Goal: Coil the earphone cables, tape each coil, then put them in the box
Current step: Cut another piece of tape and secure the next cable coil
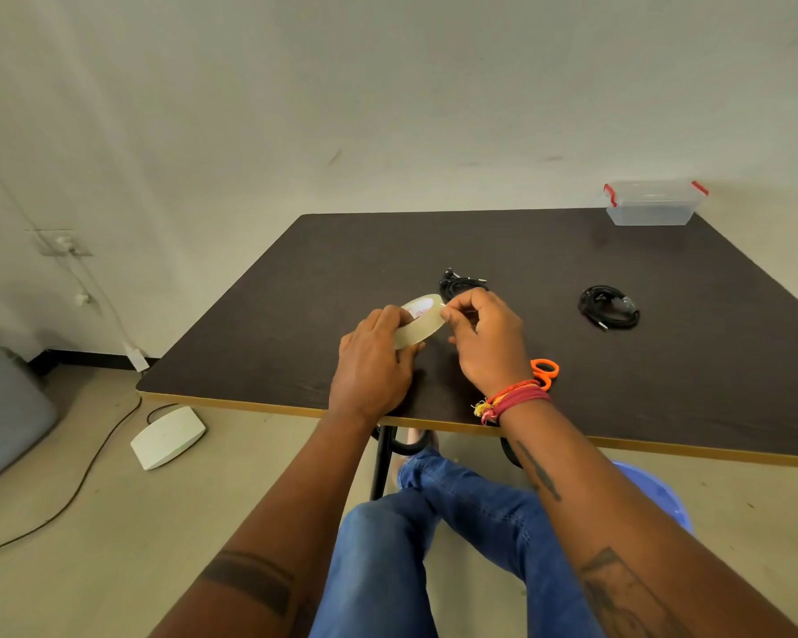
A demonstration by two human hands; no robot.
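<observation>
Above the dark table (296, 292), the left hand (374, 356) grips the tape roll (419, 322) while the right hand (484, 338) pinches at its rim, perhaps the tape's end. One earphone coil (457, 283) lies just behind the roll, another coil (609, 308) farther right. Orange scissors (546, 371) sit beside the right wrist. The clear box (650, 204) stands at the far corner.

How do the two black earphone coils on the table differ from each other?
The near coil lies just beyond the right hand, partly hidden by it; the far-right coil lies in the open, fully visible. The near coil looks bunched and tight; the far-right coil forms a wider, rounder loop. Both are black and rest on the dark table.
</observation>
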